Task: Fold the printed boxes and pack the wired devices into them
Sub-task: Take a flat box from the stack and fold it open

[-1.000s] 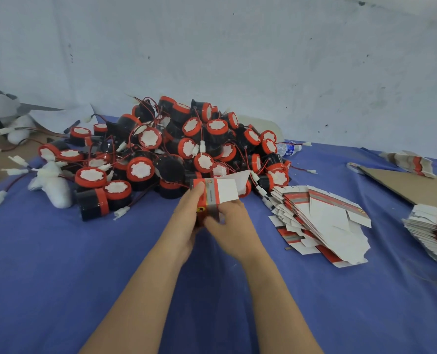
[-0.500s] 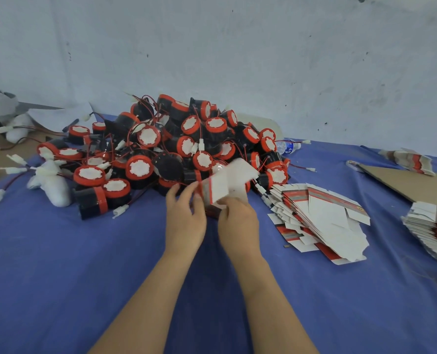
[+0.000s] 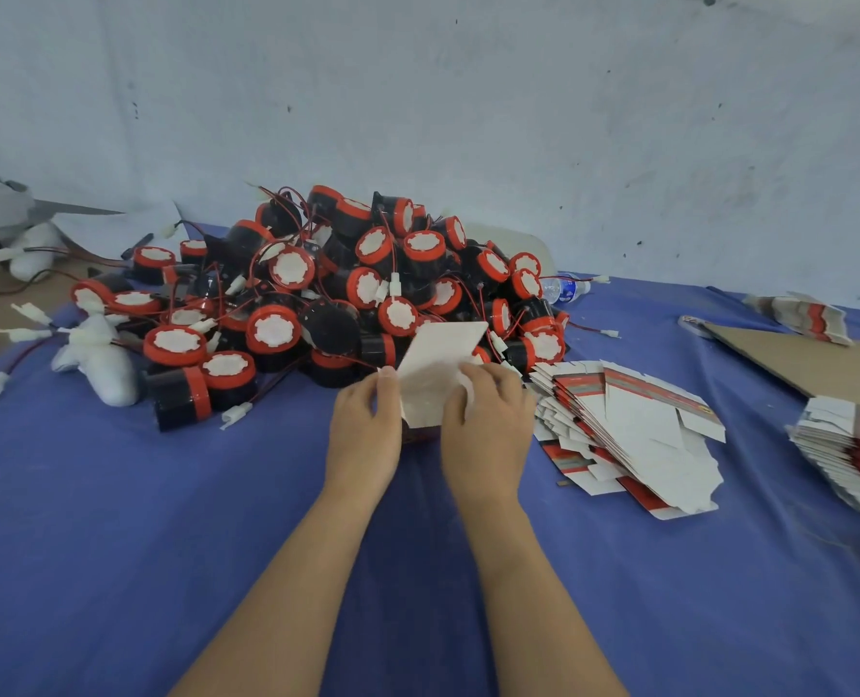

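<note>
Left hand [image 3: 362, 435], right hand [image 3: 488, 430] both pinch one part-folded box [image 3: 438, 369]. Device heap [image 3: 317, 294] 11 o'clock: uncountable. Three flat-box stacks [image 3: 629, 435] 3 o'clock.

On the bench [image 3: 176, 555], a blue cloth [image 3: 116, 495]. At the back centre, against the wall, a heap of red-and-black wired devices [image 3: 317, 304], red leads and white plugs spilling onto the cloth. Just right of the heap, a fanned stack of flat printed boxes [image 3: 639, 425]. Further right, a brown cardboard sheet [image 3: 810, 364], a second stack of flats [image 3: 850, 460] at the right edge, a smaller bundle [image 3: 800, 314] behind. Left of the heap, white foam pieces [image 3: 101, 359]. Behind its right end, a water bottle [image 3: 563, 290] on its side.
</note>
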The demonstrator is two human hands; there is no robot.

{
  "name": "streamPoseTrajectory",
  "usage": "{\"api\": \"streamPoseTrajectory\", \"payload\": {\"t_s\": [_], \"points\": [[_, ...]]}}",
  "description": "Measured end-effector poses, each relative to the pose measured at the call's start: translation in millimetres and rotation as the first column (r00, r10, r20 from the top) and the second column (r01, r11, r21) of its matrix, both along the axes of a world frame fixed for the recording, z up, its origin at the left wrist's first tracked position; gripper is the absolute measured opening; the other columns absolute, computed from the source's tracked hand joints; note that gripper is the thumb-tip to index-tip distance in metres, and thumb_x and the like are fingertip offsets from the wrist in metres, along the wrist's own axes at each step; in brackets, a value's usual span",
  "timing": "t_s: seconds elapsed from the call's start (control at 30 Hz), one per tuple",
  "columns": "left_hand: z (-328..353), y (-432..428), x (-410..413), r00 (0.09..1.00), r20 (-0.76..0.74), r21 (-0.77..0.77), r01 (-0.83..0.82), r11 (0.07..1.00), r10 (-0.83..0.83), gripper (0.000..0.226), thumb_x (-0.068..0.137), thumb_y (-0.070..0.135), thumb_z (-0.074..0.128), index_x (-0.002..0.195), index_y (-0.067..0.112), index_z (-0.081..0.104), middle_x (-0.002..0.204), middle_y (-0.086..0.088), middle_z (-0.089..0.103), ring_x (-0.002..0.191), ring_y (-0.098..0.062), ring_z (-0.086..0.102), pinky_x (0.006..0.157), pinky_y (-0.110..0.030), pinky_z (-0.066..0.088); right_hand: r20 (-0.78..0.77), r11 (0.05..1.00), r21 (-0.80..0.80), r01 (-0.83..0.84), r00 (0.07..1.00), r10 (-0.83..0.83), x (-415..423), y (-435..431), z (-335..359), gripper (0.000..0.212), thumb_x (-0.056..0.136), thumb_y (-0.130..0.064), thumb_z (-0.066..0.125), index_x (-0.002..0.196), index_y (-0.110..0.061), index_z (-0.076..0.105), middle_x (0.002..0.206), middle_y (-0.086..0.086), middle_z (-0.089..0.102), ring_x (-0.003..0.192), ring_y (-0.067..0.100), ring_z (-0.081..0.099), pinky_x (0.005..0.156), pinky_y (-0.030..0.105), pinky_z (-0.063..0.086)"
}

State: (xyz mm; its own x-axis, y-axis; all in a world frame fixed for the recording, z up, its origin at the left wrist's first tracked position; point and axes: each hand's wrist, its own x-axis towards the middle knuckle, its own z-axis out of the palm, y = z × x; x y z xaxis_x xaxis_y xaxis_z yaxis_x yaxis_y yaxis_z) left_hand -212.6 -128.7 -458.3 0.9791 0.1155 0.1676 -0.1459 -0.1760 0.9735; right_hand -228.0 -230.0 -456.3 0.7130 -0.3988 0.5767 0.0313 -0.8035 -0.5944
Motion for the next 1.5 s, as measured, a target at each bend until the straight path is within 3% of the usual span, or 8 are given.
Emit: {"api": "streamPoseTrajectory", "payload": {"t_s": [0.17,0.37,0.63,0.83,0.97,1.1,1.27,1.5], "points": [[-5,1,3,1.0,0.003,0.111,-0.022,0.994,0.022,0.025,0.101,0.026,0.042,0.118,0.018,0.06,0.119,-0.002,0.058,0.091,-0.009,0.053,0.071,-0.02,0.04,-0.246,0.999,-0.048,-0.005,0.969,-0.008,4,-9,-8,0.049,0.098,-0.023,0.042,0.146,-0.018,0.033,0.153,-0.005,0.032,0.137,0.023,0.024,0.111,0.036,0.024],[-9,0,4,0.998,-0.052,0.104,-0.025,0.994,0.03,0.026,0.101,0.016,0.044,0.126,0.021,0.05,0.103,0.004,0.056,0.072,-0.003,0.056,0.052,-0.011,0.042,-0.287,0.991,0.124,-0.042,0.955,0.076,6,-13,-7,0.061,0.093,-0.019,0.048,0.149,-0.015,0.023,0.158,-0.001,0.016,0.113,0.02,0.048,0.072,0.025,0.038],[-15,-6,-2,0.997,-0.081,0.702,0.069,0.709,-0.017,0.052,0.102,0.043,0.02,0.136,0.011,0.042,0.144,-0.009,0.044,0.133,-0.028,0.038,0.114,-0.048,0.023,-0.399,0.963,0.267,0.02,0.912,0.092,6,-17,-7,0.022,0.095,-0.028,0.042,0.083,-0.012,0.05,0.077,0.003,0.055,0.07,0.017,0.048,0.054,0.029,0.033],[-4,-9,-2,0.982,0.116,0.025,0.144,0.989,-0.146,0.079,0.089,0.042,0.06,0.153,0.027,0.016,0.158,0.005,0.015,0.142,-0.008,0.022,0.108,-0.021,0.027,-0.223,0.862,0.507,-0.029,0.961,0.163,5,-20,-1,0.013,0.094,-0.016,0.047,0.089,-0.016,0.059,0.077,-0.007,0.057,0.064,0.008,0.053,0.049,0.021,0.037],[8,-2,-5,0.986,0.121,-0.306,0.146,0.941,-0.114,0.087,0.073,0.049,0.068,0.147,0.034,0.025,0.134,0.019,0.049,0.113,0.01,0.053,0.085,-0.009,0.045,-0.146,0.776,0.594,-0.213,0.92,0.364,3,-12,5,0.013,0.091,-0.014,0.05,0.099,-0.017,0.06,0.08,0.002,0.069,0.069,0.022,0.068,0.068,0.038,0.059],[14,5,-4,0.994,0.094,-0.407,0.09,0.909,-0.057,0.066,0.056,0.066,0.059,0.11,0.029,0.06,0.098,0.014,0.068,0.087,-0.002,0.068,0.064,-0.011,0.052,-0.218,0.666,0.676,-0.316,0.777,0.59,2,-5,8,0.026,0.095,-0.034,0.054,0.085,-0.011,0.063,0.081,0.005,0.071,0.073,0.017,0.067,0.077,0.037,0.056],[16,5,-8,0.991,-0.057,-0.368,0.091,0.925,-0.12,0.065,0.058,0.081,0.033,0.083,0.033,0.069,0.078,0.011,0.072,0.077,-0.004,0.068,0.07,-0.021,0.052,0.06,0.472,0.871,-0.134,0.984,0.17,3,-22,21,0.053,0.095,-0.053,0.043,0.064,-0.011,0.054,0.064,0.006,0.058,0.072,0.027,0.058,0.091,0.049,0.049],[17,-1,-13,0.855,-0.163,-0.605,0.308,0.734,-0.493,0.083,0.059,0.081,0.046,0.118,0.026,0.068,0.11,-0.005,0.072,0.103,-0.023,0.068,0.088,-0.039,0.053,-0.313,0.784,0.612,-0.1,0.88,0.357,4,-11,6,0.038,0.099,-0.018,0.045,0.063,-0.005,0.043,0.058,0.002,0.041,0.053,0.013,0.035,0.044,0.02,0.031]]}}
